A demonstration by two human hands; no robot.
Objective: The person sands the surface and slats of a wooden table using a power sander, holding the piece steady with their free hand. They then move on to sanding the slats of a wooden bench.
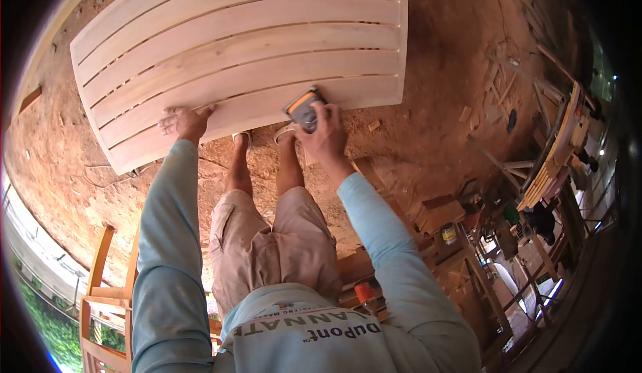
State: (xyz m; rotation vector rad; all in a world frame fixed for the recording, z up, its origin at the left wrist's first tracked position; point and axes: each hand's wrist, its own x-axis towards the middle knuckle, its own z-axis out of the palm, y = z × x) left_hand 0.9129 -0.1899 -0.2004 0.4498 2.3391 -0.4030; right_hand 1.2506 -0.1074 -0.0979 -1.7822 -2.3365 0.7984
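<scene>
A slatted wooden tabletop (247, 52) of pale wood stretches across the upper part of the view, with narrow gaps between its long slats. My right hand (328, 129) is wrapped round a dark grey and black sander (304, 109) with an orange stripe, at the tabletop's near edge. The sander's underside is hidden, and it appears tilted. To the left, my left hand (184, 122) lies on the nearest slats with its fingers spread and nothing in it.
My sandalled feet (286, 131) stand on reddish bare ground (441, 72) just below the tabletop's edge. A wooden chair frame (107, 299) is at lower left. Stacked timber strips (555, 146), wood scraps, a yellow-labelled can (449, 233) and an orange-capped container (365, 293) are on the right.
</scene>
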